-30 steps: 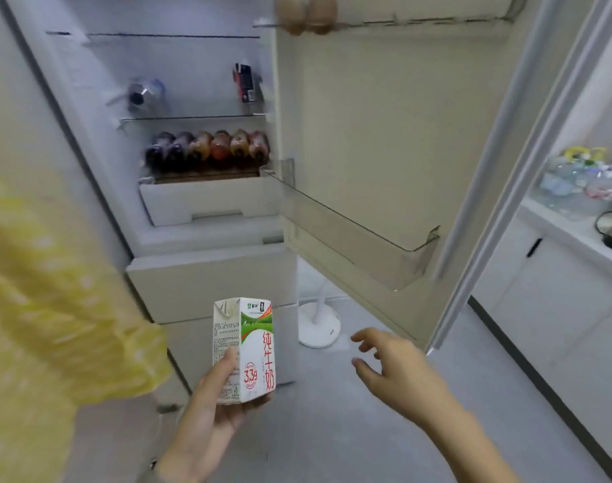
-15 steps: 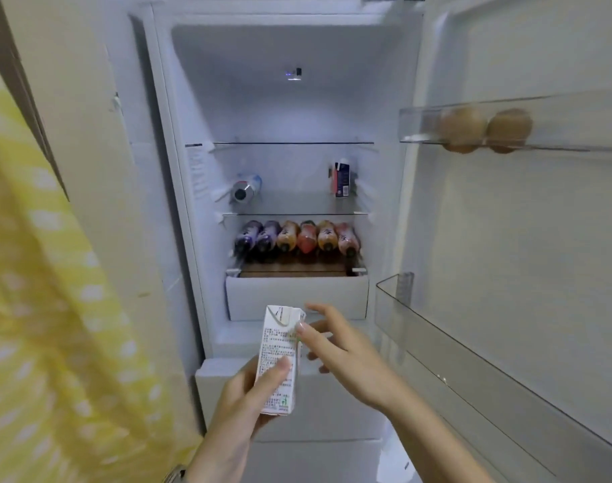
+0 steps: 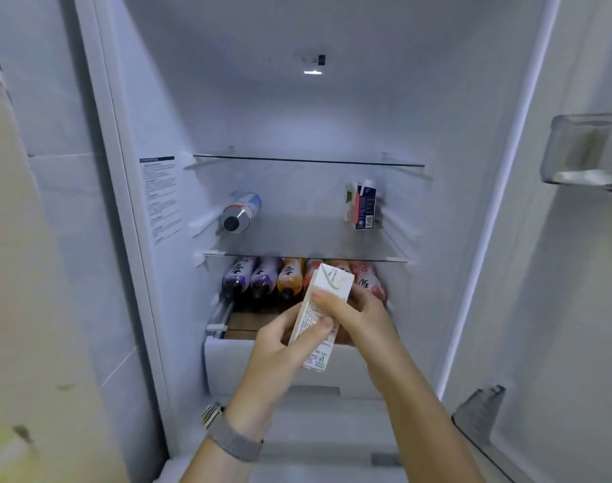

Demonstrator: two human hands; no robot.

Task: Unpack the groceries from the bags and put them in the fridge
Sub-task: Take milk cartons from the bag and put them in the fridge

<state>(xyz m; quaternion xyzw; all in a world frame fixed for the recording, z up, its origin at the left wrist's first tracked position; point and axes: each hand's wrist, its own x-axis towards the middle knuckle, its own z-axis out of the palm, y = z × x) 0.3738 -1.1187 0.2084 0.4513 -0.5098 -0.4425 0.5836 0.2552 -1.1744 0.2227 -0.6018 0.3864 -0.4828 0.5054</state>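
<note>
We grip the milk carton [image 3: 317,317] in both hands, left hand [image 3: 283,346] low, right hand [image 3: 353,308] high; its long axis tilts toward one o'clock, the middle shelf [image 3: 297,238] at twelve.

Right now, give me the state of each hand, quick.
Left hand: grips the milk carton low on its side, thumb across the face.
Right hand: holds the same carton near its top, fingers curled round it.

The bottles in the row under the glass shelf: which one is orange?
The orange bottle, third from the left in the row. Left of it lie two purple bottles; those to its right are reddish pink.
</note>
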